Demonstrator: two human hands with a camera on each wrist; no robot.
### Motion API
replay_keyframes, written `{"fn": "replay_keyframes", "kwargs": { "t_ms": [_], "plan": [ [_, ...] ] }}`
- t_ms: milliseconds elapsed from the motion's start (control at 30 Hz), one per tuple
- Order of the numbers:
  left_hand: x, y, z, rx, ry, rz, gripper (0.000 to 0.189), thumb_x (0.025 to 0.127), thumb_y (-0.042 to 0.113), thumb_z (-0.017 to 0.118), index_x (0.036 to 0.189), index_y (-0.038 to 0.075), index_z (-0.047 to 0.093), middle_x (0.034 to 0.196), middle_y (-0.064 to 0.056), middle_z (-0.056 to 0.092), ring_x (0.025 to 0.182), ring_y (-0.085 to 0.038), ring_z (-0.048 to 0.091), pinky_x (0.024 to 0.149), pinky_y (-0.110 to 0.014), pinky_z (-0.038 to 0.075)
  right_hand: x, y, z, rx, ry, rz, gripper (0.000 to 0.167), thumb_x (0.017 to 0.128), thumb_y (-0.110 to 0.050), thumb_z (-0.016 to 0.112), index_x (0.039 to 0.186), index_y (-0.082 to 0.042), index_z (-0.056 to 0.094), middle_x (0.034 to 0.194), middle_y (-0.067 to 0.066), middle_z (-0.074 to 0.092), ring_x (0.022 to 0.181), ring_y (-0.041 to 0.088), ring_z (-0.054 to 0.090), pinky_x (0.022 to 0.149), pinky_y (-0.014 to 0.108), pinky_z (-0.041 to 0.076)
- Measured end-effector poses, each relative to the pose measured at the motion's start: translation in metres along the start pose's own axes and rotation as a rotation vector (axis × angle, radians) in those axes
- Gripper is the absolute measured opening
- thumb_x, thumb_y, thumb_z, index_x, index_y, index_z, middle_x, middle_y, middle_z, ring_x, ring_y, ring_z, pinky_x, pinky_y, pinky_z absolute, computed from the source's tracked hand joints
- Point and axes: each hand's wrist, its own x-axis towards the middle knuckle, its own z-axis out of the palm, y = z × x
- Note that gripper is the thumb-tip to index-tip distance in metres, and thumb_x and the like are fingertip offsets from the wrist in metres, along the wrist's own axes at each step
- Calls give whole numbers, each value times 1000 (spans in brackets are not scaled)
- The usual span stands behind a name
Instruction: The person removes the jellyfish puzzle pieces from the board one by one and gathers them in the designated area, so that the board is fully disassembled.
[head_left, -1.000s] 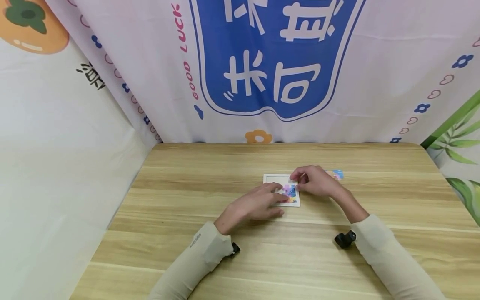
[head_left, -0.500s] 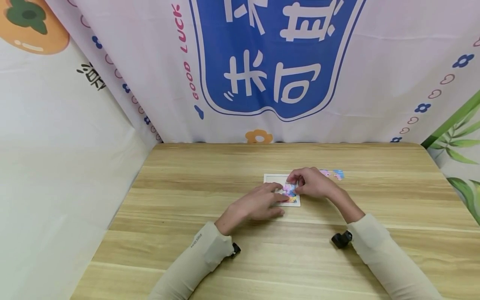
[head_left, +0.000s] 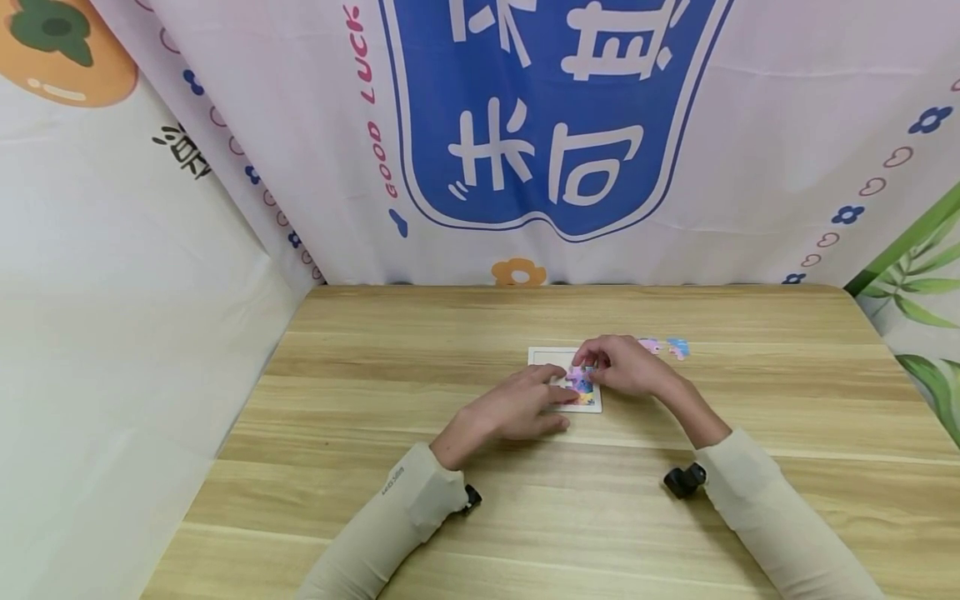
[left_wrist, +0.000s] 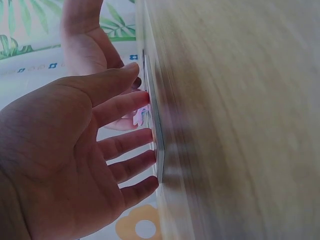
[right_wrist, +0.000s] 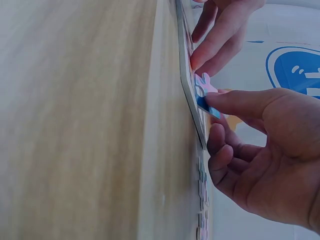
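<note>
A small white puzzle board (head_left: 538, 353) lies flat on the wooden table, with colourful pieces in its lower right part. My left hand (head_left: 513, 406) rests its fingertips on the board, fingers straight and spread, as the left wrist view shows on the board's edge (left_wrist: 155, 112). Over the board's right side, my right hand (head_left: 628, 365) pinches a blue and pink puzzle piece (right_wrist: 202, 99) between thumb and fingers. In the right wrist view this piece stands tilted against the board's surface; whether it sits in its place cannot be told. Fingers hide part of the picture.
Loose puzzle pieces (head_left: 678, 348) lie on the table (head_left: 420, 333) just behind and right of my right hand; their edges (right_wrist: 202, 195) line up low in the right wrist view. A printed cloth (head_left: 465, 258) hangs along the table's back edge.
My right hand has shifted slightly left over the board with the piece, uncovering more of a pink loose piece behind it. The left hand stays in place.
</note>
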Motion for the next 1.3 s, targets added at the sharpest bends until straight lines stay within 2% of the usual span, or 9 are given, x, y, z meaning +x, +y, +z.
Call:
{"fn": "replay_keyframes", "kwargs": {
  "t_ms": [233, 567, 800, 1300],
  "plan": [
    [1, 0, 0, -9, -4, -7, 50, 109, 41, 62, 157, 25, 58, 171, -10, 41, 160, -28, 38, 134, -50, 29, -1, 1, -3, 27, 3, -18, 18, 104, -2, 63, 111, -12, 77, 92, 3, 70, 84, 17, 56, 78, 33, 46],
    [0, -1, 1, -19, -9, -22, 52, 109, 43, 62, 159, 26, 56, 172, -10, 40, 160, -29, 38, 134, -51, 29, -1, 6, -10, 72, 32, -1, 16, 104, -7, 65, 112, -11, 79, 98, 4, 74, 86, 18, 56, 77, 30, 47],
    [0, 0, 1, -19, -1, -18, 52, 110, 42, 61, 158, 25, 56, 171, -10, 41, 159, -29, 38, 133, -50, 31, -7, 12, -17, 105, 15, 25, 16, 105, -9, 65, 114, -9, 78, 94, 5, 70, 84, 19, 53, 72, 28, 44],
    [0, 2, -1, -18, -5, -25, 52, 110, 41, 62, 159, 24, 56, 172, -10, 40, 161, -28, 37, 134, -47, 28, -26, 27, -28, 125, 29, 55, 17, 105, -9, 65, 115, -7, 78, 98, 7, 72, 82, 17, 53, 68, 26, 45]
  ]
}}
